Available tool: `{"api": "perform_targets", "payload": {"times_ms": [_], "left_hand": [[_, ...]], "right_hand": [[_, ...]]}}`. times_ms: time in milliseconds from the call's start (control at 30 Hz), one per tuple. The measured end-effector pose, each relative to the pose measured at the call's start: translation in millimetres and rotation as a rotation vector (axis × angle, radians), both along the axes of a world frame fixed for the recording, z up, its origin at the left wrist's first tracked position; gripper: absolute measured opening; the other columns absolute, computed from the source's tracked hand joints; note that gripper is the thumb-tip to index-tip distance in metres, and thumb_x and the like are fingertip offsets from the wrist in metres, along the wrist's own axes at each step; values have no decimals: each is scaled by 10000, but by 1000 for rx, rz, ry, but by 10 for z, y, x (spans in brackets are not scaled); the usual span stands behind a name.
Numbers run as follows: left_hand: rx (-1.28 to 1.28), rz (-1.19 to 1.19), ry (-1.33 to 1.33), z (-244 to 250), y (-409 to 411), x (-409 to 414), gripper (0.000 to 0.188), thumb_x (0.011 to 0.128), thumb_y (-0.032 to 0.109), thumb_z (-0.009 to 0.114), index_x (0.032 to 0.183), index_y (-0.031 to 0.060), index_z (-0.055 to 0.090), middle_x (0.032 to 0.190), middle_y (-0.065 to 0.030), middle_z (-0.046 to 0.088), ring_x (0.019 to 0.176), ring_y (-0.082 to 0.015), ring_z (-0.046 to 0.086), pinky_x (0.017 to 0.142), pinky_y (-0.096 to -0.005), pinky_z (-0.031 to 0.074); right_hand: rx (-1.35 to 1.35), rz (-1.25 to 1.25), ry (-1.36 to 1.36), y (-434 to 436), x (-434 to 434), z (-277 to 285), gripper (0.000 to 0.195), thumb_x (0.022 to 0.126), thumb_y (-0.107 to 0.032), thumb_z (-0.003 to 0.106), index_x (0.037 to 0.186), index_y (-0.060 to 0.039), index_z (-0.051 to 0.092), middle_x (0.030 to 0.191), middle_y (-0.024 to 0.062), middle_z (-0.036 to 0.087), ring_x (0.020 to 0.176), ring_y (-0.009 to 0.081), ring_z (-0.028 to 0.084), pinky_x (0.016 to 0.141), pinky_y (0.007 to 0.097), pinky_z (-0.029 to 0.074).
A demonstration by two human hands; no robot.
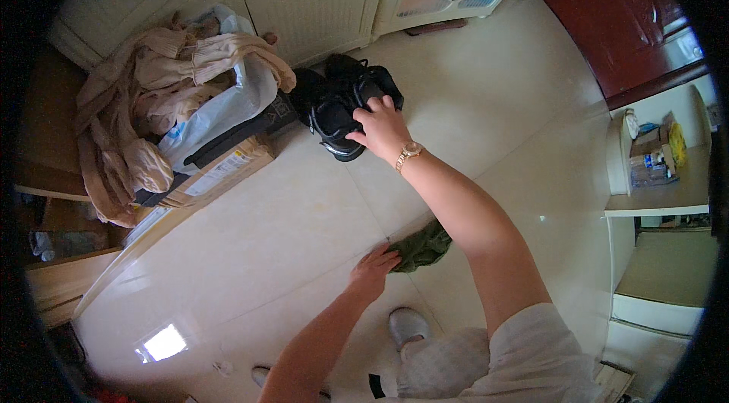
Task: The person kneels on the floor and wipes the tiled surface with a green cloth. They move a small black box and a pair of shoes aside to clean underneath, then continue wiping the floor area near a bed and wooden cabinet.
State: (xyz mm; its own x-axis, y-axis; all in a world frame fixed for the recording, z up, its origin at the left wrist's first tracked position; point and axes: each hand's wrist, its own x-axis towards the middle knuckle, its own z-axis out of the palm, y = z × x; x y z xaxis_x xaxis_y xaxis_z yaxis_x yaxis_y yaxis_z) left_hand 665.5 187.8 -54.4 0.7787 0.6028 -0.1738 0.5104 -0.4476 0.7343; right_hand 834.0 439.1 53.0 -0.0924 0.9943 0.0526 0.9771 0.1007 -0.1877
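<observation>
My right hand (383, 128), with a gold watch (409, 156) on its wrist, reaches to a cluster of black shoes (337, 121) on the tiled floor. Its fingers and thumb touch the shoes, slightly spread; whether they grip is hidden by the hand and the dark material. Lower down, my left hand (373, 271) has its fingers together on the edge of a crumpled dark green cloth (422, 249) lying on the floor. Its thumb is hidden. My right forearm covers the far end of the cloth.
Left of the shoes, tan knitted fabric (165, 67) spills from a white plastic bag (228, 112) near a cardboard box (233, 172). Pale cabinets (319, 10) line the far side. A shelf unit (660, 205) stands at right. My grey shoe (408, 325) is just below the cloth.
</observation>
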Motion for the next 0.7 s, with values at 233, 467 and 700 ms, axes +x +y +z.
{"api": "perform_targets", "payload": {"times_ms": [233, 467, 700], "left_hand": [[166, 51, 4, 24, -113, -7, 406, 885, 101, 536, 1284, 124, 611, 1420, -7, 526, 1392, -246, 372, 1132, -415, 341], [209, 145, -69, 21, -25, 121, 393, 752, 55, 658, 1136, 140, 669, 1220, -9, 636, 1114, -269, 518, 931, -446, 419], [490, 437, -221, 61, 1091, -126, 453, 673, -52, 628, 1083, 137, 668, 1050, -69, 663, 985, -322, 575, 796, -505, 435]], "right_hand": [[162, 218, 341, -1239, 384, -67, 486, 755, -153, 728, 1198, -66, 549, 1226, 193, 489, 1099, 399, 493, 956, 487, 434], [-94, 476, 141, -2725, 947, -572, 429, 749, -129, 694, 1167, -157, 601, 1195, 82, 547, 1141, 309, 494, 973, 517, 373], [60, 317, 311, -1408, 660, -776, 451, 751, -27, 663, 1181, -158, 628, 1136, 73, 583, 1084, 340, 520, 910, 495, 423]]}}
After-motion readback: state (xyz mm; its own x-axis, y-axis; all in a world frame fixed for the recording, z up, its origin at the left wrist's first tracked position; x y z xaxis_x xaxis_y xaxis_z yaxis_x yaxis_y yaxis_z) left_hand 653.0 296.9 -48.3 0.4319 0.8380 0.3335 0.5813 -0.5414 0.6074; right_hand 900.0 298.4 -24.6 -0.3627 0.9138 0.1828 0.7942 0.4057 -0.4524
